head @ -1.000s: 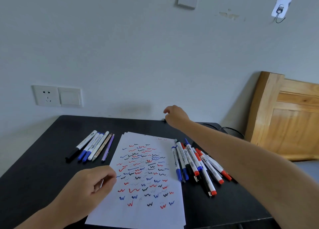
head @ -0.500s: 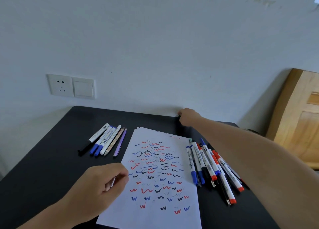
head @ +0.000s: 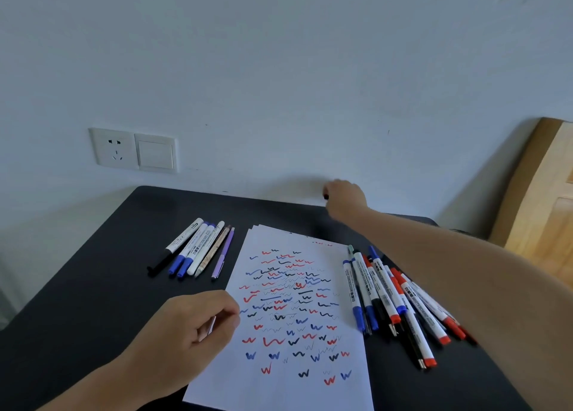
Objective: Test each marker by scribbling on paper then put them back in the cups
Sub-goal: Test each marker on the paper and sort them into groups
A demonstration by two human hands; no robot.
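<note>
Six markers (head: pixel 192 246) lay beside the paper (head: pixel 279 389). Fingers of the left hand (head: pixel 183 333) pinched a pale thing (head: pixel 211 325); those of the right hand (head: pixel 347 196) gripped a black thing (head: pixel 326 197).

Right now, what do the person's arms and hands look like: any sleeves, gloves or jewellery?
Both arms are bare: no sleeve shows on the left forearm or the right forearm. The left hand and right hand wear no gloves. No watch, bracelet or ring shows on the sides in view.
</note>
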